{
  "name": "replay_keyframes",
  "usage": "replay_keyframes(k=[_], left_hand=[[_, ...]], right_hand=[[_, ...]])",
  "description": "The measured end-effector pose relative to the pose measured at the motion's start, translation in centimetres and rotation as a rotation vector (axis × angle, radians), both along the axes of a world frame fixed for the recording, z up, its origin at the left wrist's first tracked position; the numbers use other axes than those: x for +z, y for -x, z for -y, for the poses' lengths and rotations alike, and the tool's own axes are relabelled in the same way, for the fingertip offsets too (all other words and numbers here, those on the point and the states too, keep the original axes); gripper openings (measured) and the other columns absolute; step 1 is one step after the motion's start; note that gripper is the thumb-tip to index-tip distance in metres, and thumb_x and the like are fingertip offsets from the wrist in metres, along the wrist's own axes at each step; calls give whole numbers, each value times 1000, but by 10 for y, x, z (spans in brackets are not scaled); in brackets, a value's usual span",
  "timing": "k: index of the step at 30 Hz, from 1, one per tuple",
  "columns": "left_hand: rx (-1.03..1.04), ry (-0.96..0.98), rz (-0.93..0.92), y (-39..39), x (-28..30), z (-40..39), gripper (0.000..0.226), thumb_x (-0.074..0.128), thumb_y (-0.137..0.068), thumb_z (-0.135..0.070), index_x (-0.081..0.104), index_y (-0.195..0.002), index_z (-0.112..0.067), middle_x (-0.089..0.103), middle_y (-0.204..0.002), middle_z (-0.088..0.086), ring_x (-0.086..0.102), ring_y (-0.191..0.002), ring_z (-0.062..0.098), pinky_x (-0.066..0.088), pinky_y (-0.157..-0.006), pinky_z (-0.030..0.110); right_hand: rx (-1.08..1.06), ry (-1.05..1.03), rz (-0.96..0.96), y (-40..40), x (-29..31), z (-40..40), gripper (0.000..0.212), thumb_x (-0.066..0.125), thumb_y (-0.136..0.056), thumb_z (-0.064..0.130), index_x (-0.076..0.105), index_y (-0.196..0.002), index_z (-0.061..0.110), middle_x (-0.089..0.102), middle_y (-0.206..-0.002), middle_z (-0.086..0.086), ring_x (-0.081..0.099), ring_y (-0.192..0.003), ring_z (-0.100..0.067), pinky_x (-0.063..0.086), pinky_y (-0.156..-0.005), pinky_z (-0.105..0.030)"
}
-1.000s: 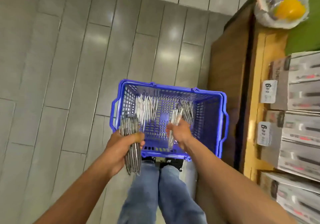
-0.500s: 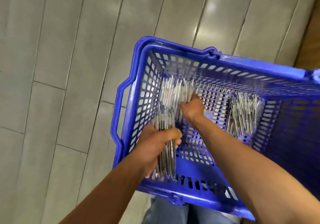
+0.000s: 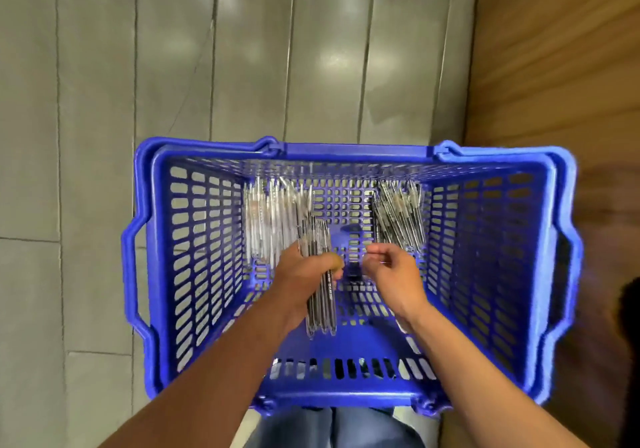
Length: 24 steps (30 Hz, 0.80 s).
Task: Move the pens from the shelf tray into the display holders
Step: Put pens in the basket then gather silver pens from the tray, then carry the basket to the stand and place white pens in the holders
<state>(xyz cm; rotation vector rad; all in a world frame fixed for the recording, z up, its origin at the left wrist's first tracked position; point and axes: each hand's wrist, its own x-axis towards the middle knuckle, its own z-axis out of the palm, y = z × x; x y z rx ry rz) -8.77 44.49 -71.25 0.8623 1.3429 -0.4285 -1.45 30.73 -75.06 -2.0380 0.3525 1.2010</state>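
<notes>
grip: our left hand (image 3: 304, 274) clamps a pen bundle (image 3: 320, 288); right hand (image 3: 391, 274) curled, seemingly empty.
pens: two heaps (image 3: 273, 219) in basket (image 3: 346, 147), frame centre.
progress: we see no holders; placing remains.

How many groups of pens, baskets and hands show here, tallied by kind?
Bunches of clear-barrelled pens: 3 (left pile, right pile, held bundle)
Blue perforated plastic basket: 1
Hands: 2 (left hand, right hand)
Total: 6
</notes>
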Motion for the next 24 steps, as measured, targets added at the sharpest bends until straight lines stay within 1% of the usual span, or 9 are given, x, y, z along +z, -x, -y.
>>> replay_keyframes(k=[4, 6, 9, 11, 13, 16, 19, 22, 24], left_hand=[[-67, -86, -58, -43, -31, 35, 23, 65, -65, 8, 61, -86, 0, 63, -79, 14, 60, -72, 25, 49, -68, 35], [-80, -105, -66, -64, -51, 52, 39, 68, -68, 1, 58, -105, 0, 63, -86, 7, 58, -74, 18, 48, -67, 30], [-109, -142, -30, -93, -79, 79, 45, 71, -73, -5, 53, -114, -4, 66, -96, 7, 56, -76, 14, 44, -65, 26], [-150, -203, -22, -107, -94, 98, 62, 73, -74, -7, 51, -132, -5, 63, -125, 14, 61, -99, 24, 49, -81, 30], [-204, -231, -26, -120, -104, 111, 87, 74, -78, -11, 29, -153, -9, 49, -145, 13, 55, -118, 26, 46, -94, 28], [-241, -257, -50, -133, -112, 120, 89, 74, -83, -15, 22, -155, -11, 52, -140, 13, 54, -84, 14, 47, -71, 20], [-283, -302, -70, -135, -113, 123, 77, 74, -83, -14, 32, -147, -12, 59, -124, 10, 52, -79, 17, 45, -63, 24], [-289, -300, -20, -132, -113, 125, 59, 73, -85, -10, 42, -135, -15, 60, -101, -3, 52, -68, 4, 41, -51, 15], [-307, -274, -7, -129, -113, 124, 55, 70, -87, -6, 44, -135, -15, 60, -105, -4, 49, -69, -1, 39, -51, 11]], right_hand=[[-257, -44, -6, -10, 24, 42, 22, 57, -91, -5, 61, -92, 16, 61, -86, -10, 56, -81, -23, 48, -86, -42], [-343, -57, -16, -6, 32, 59, 18, 58, -91, -6, 62, -95, 11, 64, -86, -11, 58, -79, -21, 50, -82, -36], [-403, -76, -26, 4, 41, 79, 12, 59, -92, -3, 64, -98, 6, 67, -79, -7, 62, -73, -16, 53, -70, -23], [-432, -91, -42, 13, 46, 89, 11, 59, -92, -3, 64, -98, 5, 67, -77, -6, 63, -69, -13, 53, -65, -18], [-473, -106, -57, 18, 50, 93, 11, 59, -92, -4, 64, -98, 4, 68, -75, -6, 63, -69, -14, 53, -63, -17], [-511, -121, -59, 19, 58, 95, 11, 60, -91, -4, 65, -98, 2, 68, -73, -7, 61, -70, -19, 52, -62, -17], [-511, -140, -54, 14, 67, 96, 11, 61, -90, -5, 65, -96, 3, 68, -71, -5, 62, -71, -19, 53, -62, -16], [-472, -118, -29, 9, 74, 97, 8, 63, -90, -2, 67, -90, 5, 67, -71, -5, 62, -72, -21, 52, -67, -23], [-481, -107, -20, 7, 77, 99, 9, 62, -90, -3, 66, -89, 4, 64, -71, -8, 60, -72, -23, 51, -67, -24]])
